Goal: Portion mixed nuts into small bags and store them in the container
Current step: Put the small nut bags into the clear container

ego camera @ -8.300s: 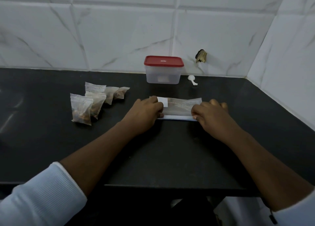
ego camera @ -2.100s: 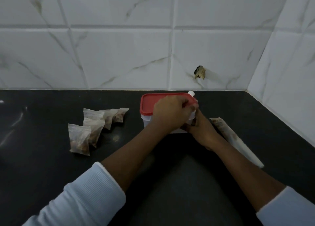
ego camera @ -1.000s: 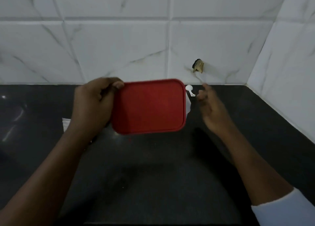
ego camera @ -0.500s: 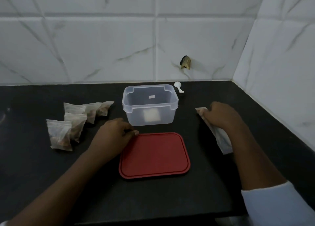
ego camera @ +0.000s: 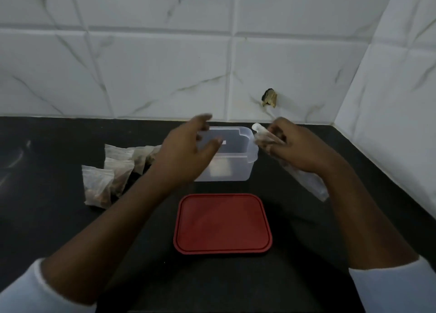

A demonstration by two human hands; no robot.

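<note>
On the black table [ego camera: 59,230], the clear container [ego camera: 240,168] stands open near the tiled wall. Its red lid [ego camera: 223,223] lies flat just in front of it, and both are where they were half a second ago. The left hand [ego camera: 186,152], which then rested on the table by the lid's corner, is now raised over the container's left side, fingers spread and loose, holding nothing. The right hand [ego camera: 299,150] has lifted the long bag [ego camera: 311,185] it was pressing on the table. Its fingers curl round the bag, whose upper end is just beside the container's right rim while the lower end slants down to the right. The filled small bags [ego camera: 108,173] lie clustered left of the container, unmoved.
</note>
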